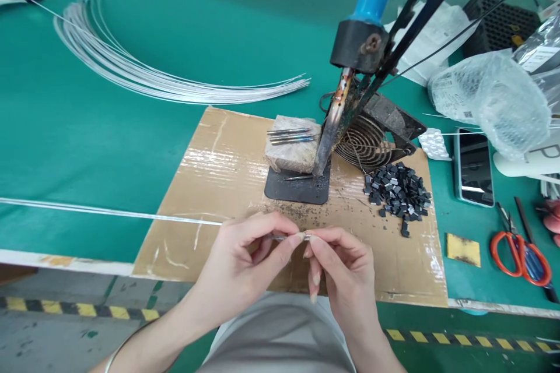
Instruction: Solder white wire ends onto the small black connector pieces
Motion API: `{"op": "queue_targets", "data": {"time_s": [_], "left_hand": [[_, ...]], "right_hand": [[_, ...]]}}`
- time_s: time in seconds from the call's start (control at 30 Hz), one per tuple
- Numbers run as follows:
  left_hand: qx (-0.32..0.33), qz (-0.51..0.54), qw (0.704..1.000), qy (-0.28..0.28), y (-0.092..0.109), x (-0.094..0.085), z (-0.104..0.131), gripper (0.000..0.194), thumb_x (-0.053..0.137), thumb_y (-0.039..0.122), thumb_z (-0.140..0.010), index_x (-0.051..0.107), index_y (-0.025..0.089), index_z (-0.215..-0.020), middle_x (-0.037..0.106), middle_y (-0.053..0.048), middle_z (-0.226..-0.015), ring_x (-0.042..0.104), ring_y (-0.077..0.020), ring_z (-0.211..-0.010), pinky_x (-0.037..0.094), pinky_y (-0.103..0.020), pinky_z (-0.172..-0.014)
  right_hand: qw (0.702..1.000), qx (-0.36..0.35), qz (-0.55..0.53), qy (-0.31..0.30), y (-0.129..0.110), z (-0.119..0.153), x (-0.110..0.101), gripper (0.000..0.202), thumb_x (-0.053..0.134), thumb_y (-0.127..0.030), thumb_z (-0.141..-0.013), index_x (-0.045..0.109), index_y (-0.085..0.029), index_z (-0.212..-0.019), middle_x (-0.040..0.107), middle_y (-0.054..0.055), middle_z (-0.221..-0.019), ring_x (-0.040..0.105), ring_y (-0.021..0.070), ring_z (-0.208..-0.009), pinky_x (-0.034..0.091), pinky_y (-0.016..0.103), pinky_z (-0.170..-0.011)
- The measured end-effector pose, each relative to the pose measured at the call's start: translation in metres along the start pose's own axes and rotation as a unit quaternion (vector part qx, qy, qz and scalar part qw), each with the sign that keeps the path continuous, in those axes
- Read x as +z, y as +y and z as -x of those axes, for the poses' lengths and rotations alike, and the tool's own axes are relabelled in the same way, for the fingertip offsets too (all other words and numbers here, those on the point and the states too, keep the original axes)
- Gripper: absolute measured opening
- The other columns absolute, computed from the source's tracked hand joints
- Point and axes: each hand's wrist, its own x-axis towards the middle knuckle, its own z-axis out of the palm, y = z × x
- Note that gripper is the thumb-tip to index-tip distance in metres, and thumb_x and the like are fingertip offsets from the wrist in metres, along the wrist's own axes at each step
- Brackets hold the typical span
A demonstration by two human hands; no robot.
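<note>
Thin white wires [109, 210] run in from the left edge to my left hand [245, 262], which pinches them near the end between thumb and fingers. My right hand [345, 265] is closed in a pinch at the wire end, its fingertips almost touching the left ones. A small shiny piece shows between the fingertips, too small to name. Both hands are over the front of a cardboard sheet [184, 186]. Just beyond them, a blue-handled soldering iron [336, 108] hangs on a black stand, its tip at a dark pad [297, 191]. Several thin metal rods [292, 136] lie on a pale block [284, 157].
A small fan [365, 140] stands behind the iron. To the right are a heap of small black pieces [398, 192], a phone [473, 166], a yellow sponge [464, 249], red-handled scissors [520, 256] and bubble wrap [490, 93]. A bundle of white wires [175, 84] lies at the back left.
</note>
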Motion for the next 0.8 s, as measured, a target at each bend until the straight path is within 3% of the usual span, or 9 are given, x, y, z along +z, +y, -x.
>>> {"op": "queue_targets", "data": {"time_s": [0.43, 0.8], "left_hand": [[0.01, -0.024, 0.999, -0.031, 0.004, -0.003, 0.001, 0.021, 0.063, 0.023, -0.092, 0.074, 0.019, -0.075, 0.066, 0.0, -0.06, 0.051, -0.0119, -0.052, 0.034, -0.024, -0.046], [-0.008, -0.006, 1.0, 0.006, 0.003, 0.002, 0.002, 0.021, 0.065, 0.025, -0.093, 0.074, 0.019, -0.075, 0.067, 0.0, -0.062, 0.051, -0.0119, -0.052, 0.032, -0.025, -0.046]], "right_hand": [[0.994, 0.094, -0.03, -0.037, -0.011, -0.002, -0.003, 0.016, 0.087, -0.037, -0.082, 0.084, -0.021, -0.079, 0.073, -0.001, -0.066, 0.053, 0.0048, -0.036, 0.05, 0.013, -0.035], [0.995, 0.088, -0.044, -0.025, -0.009, -0.002, 0.001, 0.017, 0.086, -0.04, -0.083, 0.084, -0.023, -0.083, 0.072, -0.001, -0.068, 0.051, 0.0048, -0.039, 0.05, 0.013, -0.034]]}}
